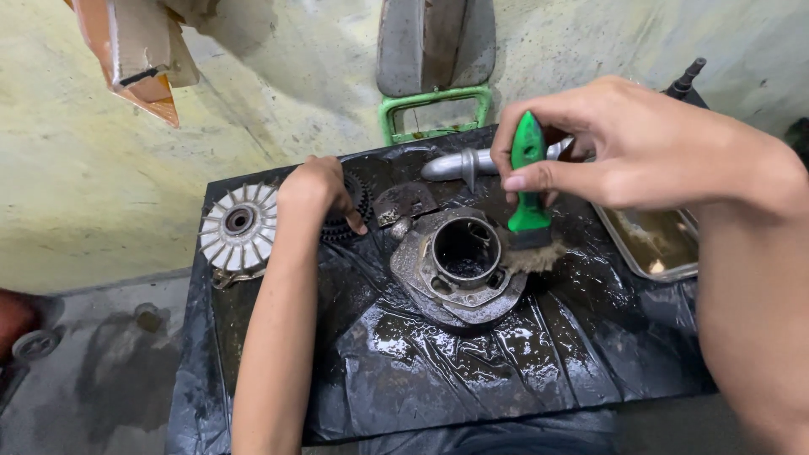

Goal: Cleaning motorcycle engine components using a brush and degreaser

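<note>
Right hand [624, 152] clasps green brush [529, 181] — cylinder [459, 265].

A torn cardboard box [139, 55], orange outside and pale inside, juts in at the top left corner, above the floor and well apart from the counter [278, 404]. No labels, signs or screens show.

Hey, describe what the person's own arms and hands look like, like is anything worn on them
Both arms are bare as far as the view shows: no sleeves, gloves, watch or bracelet in sight. The left hand and right hand are ungloved with no rings visible, and the fingernails are short. The left forearm looks slim and long; the right forearm fills the frame's right edge.
</note>
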